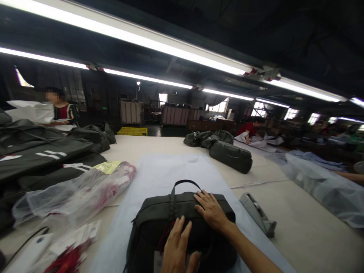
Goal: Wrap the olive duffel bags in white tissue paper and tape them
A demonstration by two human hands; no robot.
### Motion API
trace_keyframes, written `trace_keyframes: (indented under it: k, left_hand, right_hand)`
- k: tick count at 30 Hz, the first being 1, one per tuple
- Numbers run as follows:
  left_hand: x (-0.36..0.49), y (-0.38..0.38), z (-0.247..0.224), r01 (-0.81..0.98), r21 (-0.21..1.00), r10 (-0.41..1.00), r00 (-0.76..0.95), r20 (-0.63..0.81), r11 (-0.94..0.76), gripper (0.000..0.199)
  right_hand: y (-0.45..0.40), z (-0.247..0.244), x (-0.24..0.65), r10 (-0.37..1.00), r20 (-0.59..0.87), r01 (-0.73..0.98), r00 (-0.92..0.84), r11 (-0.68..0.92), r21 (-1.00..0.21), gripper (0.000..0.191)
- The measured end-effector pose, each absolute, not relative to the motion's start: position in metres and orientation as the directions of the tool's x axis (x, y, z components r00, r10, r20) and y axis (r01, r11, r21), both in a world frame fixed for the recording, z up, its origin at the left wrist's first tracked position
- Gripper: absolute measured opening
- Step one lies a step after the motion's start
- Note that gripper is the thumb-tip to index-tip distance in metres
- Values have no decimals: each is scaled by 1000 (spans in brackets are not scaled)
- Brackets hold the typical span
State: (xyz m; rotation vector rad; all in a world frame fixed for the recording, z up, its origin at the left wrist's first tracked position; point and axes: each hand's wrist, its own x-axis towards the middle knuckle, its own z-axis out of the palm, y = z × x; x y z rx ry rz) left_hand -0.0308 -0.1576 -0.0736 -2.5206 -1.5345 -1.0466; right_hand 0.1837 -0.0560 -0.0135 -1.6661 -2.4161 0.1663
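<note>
A dark green duffel bag (pixel 150 227) lies in front of me on a pale bluish plastic sheet (pixel 170 170). Its strap handle (pixel 186 182) arches up from the top. My right hand (pixel 212 212) rests flat on the bag's upper right side, fingers spread. Nearer to me, my left hand (pixel 178 246) is over the front of the bag, with fingers stretched out and holding nothing visible. Beside it hang a dark red string (pixel 165 237) and a pale tag (pixel 157 261), partly hidden by the hand.
Left are piled striped bags (pixel 42 151), a clear plastic bag (pixel 82 193), red strings with tags (pixel 68 258) and a white device (pixel 35 248). A grey tool (pixel 257 214) lies right. Farther back are more bags (pixel 230 155) and co-workers (pixel 247 131).
</note>
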Motion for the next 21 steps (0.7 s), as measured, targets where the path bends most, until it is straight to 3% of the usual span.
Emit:
trace_keyframes:
  k: [5, 10, 14, 18, 21]
  left_hand:
    - [-10, -93, -32, 868, 151, 788, 340, 513, -473, 62]
    - [-21, -52, -49, 909, 131, 888, 343, 306, -396, 59]
    - [-25, -55, -40, 899, 239, 927, 332, 174, -367, 60]
    - [-49, -30, 9, 825, 428, 915, 404, 12, -369, 32]
    - [-98, 27, 39, 830, 515, 952, 295, -82, -213, 26]
  right_hand:
    - [-56, -15, 185, 930, 84, 898, -357, 366, -245, 58]
    - [-58, -14, 187, 934, 63, 896, -352, 356, -267, 59]
    - [-28, 7, 164, 905, 140, 854, -402, 426, -300, 58]
    - [21, 14, 111, 814, 294, 745, -501, 579, -332, 52]
    - [44, -10, 81, 825, 164, 741, -540, 559, -372, 44]
